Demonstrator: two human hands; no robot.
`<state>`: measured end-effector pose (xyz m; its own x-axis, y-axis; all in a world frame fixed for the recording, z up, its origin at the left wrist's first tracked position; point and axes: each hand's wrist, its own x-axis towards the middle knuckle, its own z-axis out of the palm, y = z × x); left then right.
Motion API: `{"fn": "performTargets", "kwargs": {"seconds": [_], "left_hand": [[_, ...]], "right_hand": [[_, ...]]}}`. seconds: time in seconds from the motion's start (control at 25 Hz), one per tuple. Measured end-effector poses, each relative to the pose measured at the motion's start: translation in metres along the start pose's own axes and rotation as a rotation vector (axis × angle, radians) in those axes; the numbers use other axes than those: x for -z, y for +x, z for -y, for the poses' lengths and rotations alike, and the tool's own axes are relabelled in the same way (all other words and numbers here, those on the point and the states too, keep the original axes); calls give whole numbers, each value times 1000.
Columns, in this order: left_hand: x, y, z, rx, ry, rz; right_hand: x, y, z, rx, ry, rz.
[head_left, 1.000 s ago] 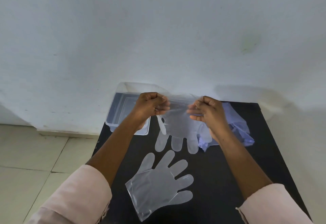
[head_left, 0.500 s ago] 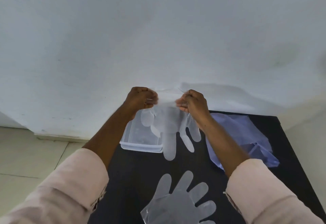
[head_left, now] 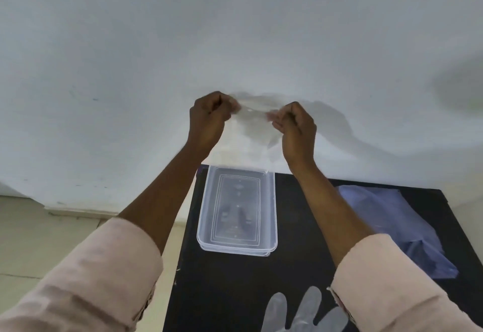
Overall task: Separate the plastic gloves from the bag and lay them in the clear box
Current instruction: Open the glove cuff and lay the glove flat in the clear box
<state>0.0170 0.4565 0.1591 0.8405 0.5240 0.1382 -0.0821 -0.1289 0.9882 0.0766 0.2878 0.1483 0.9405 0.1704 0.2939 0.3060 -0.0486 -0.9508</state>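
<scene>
My left hand (head_left: pixel 209 120) and my right hand (head_left: pixel 295 125) are raised in front of the white wall, each pinching a top corner of a clear plastic glove (head_left: pixel 254 127) that hangs between them, faint against the wall. Directly below it the clear box (head_left: pixel 271 201) stands on the black table (head_left: pixel 230 287), near the table's back left corner. A second clear glove (head_left: pixel 300 313) lies flat at the front edge of the view, only its fingers showing. The bluish plastic bag (head_left: pixel 392 227) lies crumpled at the right of the table.
The white wall rises just behind the table. Pale floor tiles (head_left: pixel 39 240) show to the left, past the table's left edge. My pink sleeves fill the lower corners of the view.
Both hands have lifted the held glove higher and further back, above the box. The view has tilted, so the box now sits in the middle and the flat glove at the bottom edge.
</scene>
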Motion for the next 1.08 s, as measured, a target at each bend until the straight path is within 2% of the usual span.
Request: {"fn": "performTargets", "kwargs": {"seconds": [0.08,0.12,0.24,0.36,0.52,0.8,1.08], "left_hand": [[9,-14,11,-100,-33,43],[14,-23,25,-96,-42,73],[23,-52,79,53,7,133],[24,-66,123,92,189,175],[25,-74,148,-86,524,384],[22,-89,164,-294,1036,632],[23,-91,172,-363,1365,931]], "right_hand": [[-1,-18,-8,111,34,-8],[-2,-30,-17,114,35,-1],[-5,-69,-59,-14,8,36],[-3,-95,-96,-115,-89,75],[0,-106,-118,-182,-288,179],[0,-111,-123,14,-889,706],[2,-105,-114,86,-1195,1136]]}}
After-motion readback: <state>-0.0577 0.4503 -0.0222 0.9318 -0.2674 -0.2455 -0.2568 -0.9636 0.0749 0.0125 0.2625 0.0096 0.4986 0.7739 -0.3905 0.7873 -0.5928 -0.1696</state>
